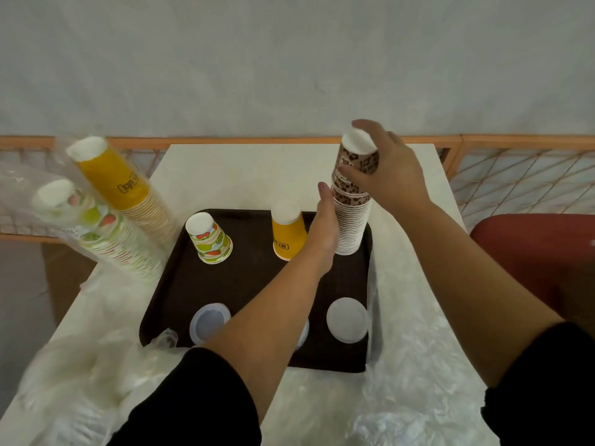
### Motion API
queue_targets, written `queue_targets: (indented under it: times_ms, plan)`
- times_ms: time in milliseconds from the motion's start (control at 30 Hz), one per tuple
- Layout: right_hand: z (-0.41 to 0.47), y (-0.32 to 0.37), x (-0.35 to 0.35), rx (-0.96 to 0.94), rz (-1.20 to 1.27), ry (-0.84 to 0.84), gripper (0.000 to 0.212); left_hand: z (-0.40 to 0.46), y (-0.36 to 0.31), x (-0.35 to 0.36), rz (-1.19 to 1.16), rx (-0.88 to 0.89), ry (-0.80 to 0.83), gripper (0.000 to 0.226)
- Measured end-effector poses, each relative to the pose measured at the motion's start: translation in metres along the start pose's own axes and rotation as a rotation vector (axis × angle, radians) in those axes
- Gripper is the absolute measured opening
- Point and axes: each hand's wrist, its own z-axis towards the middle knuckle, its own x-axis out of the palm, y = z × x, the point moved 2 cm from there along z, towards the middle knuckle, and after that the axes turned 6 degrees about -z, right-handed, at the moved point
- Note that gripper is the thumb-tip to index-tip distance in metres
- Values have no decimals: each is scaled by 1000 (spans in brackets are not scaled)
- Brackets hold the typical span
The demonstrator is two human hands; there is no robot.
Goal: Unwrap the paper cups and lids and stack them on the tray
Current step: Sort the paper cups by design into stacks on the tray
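Observation:
A tall stack of brown leopard-print cups (351,220) stands upside down at the far right corner of the dark brown tray (244,284). My right hand (389,169) grips the topmost cup (357,156) of that stack. My left hand (325,226) holds the stack's left side lower down, fingers pointing up. A single yellow cup (288,231) and a single fruit-print cup (209,238) stand upside down on the tray. Two white lids (209,321) (347,320) lie near the tray's front; a third is mostly hidden under my left forearm.
A yellow cup stack (122,188) and a fruit-print stack (96,230), both in clear wrap, lean at the table's left. Crumpled plastic wrap (80,381) lies front left and front right (418,397). A red chair (531,252) stands at right, a wooden railing (257,140) behind.

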Motion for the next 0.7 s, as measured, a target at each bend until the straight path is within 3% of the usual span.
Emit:
queue_targets:
  times_ms: [333,467,567,633,700]
  plan:
    - [-11,-12,22,30,17,-44,67,2,7,2,-19,27,-24,73]
    - [-12,-7,15,76,-165,36,77,-12,-1,-2,-6,95,-11,66]
    - [-24,11,3,85,-230,-125,88,-28,-8,-15,58,241,-50,57]
    - [-32,37,-1,-8,-121,-317,78,-42,-14,-33,94,422,-113,52]
    - [-38,66,3,-120,42,-369,62,-57,-19,-58,140,675,-238,48]
